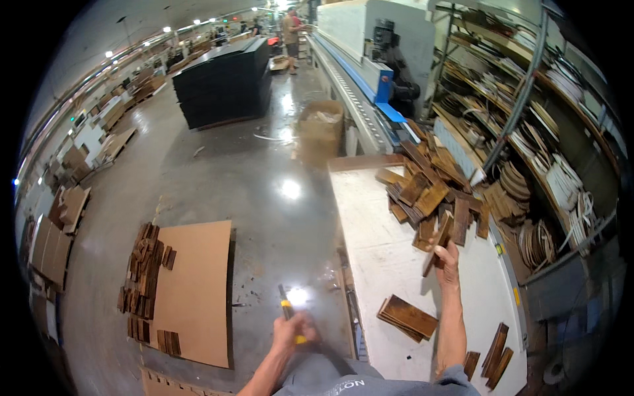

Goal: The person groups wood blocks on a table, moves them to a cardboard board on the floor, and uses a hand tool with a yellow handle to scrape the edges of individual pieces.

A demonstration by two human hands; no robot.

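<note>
My left hand (290, 332) is closed around a yellow-handled tool (286, 307) with a narrow dark blade pointing away from me; its exact kind is unclear. It hangs over the floor, left of the white worktable (373, 247). My right hand (448, 261) grips a stained brown wood piece (444, 231) tilted on edge above the tabletop. Just beyond it lies a jumbled pile of similar wood pieces (432, 195). Nearer me on the table rests a small stack of wood pieces (408, 318), and several loose wood pieces (496, 353) lie at the near right.
A low pallet with a tan sheet (191, 277) on the floor at left carries rows of wood pieces (142, 277). A cardboard box (320, 129) stands beside a long machine (360, 72). Shelves of coiled strips (522, 125) line the right; a black panel stack (221, 82) stands farther off.
</note>
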